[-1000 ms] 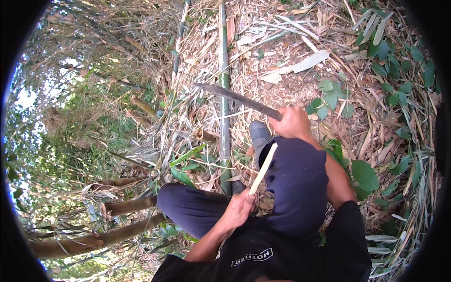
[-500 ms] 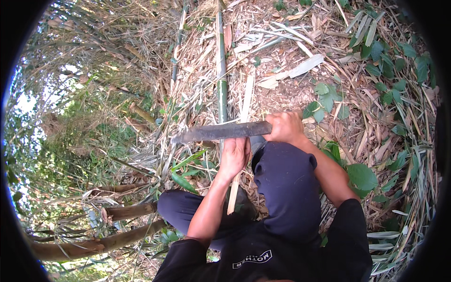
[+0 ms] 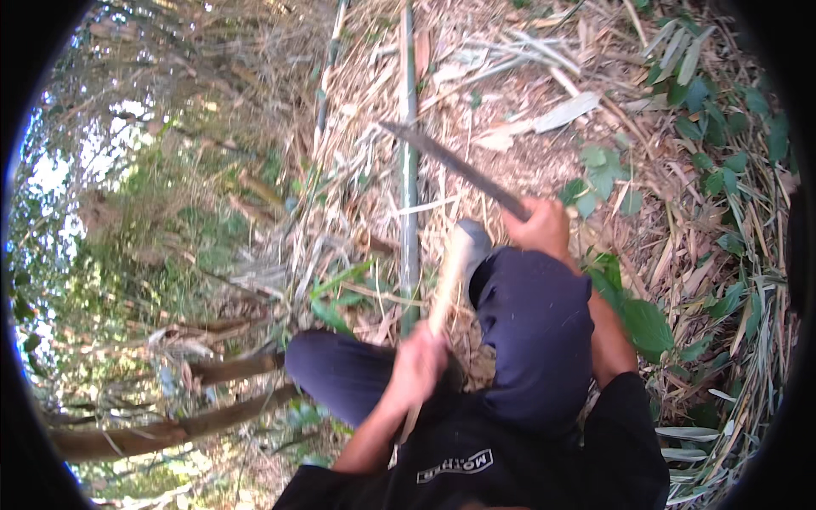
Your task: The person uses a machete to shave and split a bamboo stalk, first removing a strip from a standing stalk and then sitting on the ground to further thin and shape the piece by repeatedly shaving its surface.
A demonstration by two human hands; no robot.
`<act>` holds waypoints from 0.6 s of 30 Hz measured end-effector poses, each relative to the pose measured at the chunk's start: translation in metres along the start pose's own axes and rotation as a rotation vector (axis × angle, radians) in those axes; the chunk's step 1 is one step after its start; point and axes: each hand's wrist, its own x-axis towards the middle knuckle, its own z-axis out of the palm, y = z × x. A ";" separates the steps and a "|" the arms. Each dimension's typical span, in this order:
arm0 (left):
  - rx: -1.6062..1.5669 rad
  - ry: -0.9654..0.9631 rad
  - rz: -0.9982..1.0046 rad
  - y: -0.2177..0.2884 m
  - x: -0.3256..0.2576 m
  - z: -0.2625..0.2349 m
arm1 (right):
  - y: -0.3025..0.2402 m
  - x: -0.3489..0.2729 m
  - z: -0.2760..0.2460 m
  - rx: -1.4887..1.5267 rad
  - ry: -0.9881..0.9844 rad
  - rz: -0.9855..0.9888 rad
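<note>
A machete (image 3: 463,170) with a long dark blade is in my right hand (image 3: 541,228), which is closed round its handle above my right knee. The blade slants up and left, its tip near the green bamboo pole (image 3: 409,178). Close to my body, my left hand (image 3: 418,365) is closed on a pale bamboo strip (image 3: 447,285), both smeared by motion. The strip's upper end reaches toward my shoe (image 3: 476,238), and its lower end shows below the hand. A thin pale shaving (image 3: 427,205) lies across the pole.
Dry leaves and bamboo scraps (image 3: 544,119) cover the ground. Two brown stems (image 3: 170,438) stick in from the lower left. Green leafy plants (image 3: 650,327) grow at the right, beside a heap of long dry stalks (image 3: 752,374). Dense brush stands at the left.
My left hand has drawn the bamboo strip down toward my body. My right hand has moved slightly right, and the machete has swung from nearly level to tip up, away from the strip.
</note>
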 end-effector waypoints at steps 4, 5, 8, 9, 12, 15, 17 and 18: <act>-0.253 0.032 -0.046 0.017 0.078 -0.009 | -0.001 0.010 -0.002 -0.055 -0.046 -0.286; -0.211 -0.017 -0.002 0.022 0.093 -0.007 | 0.000 0.008 -0.002 -0.121 -0.053 -0.373; -0.153 0.013 0.022 0.038 0.125 0.006 | -0.004 0.012 0.000 -0.190 -0.141 -0.487; -0.125 0.010 0.023 0.036 0.133 0.005 | -0.006 0.015 -0.001 -0.213 -0.179 -0.519; 0.025 0.003 0.059 0.019 0.129 0.001 | -0.001 0.015 0.002 -0.226 -0.240 -0.492; 0.181 0.186 0.272 0.004 0.116 0.012 | 0.001 0.012 0.000 -0.148 -0.161 -0.605; 0.221 0.104 0.182 0.009 0.104 0.006 | 0.006 0.009 -0.003 -0.124 -0.102 -0.617; 0.209 -0.016 0.065 0.015 0.095 -0.005 | 0.008 0.007 -0.002 -0.133 -0.097 -0.584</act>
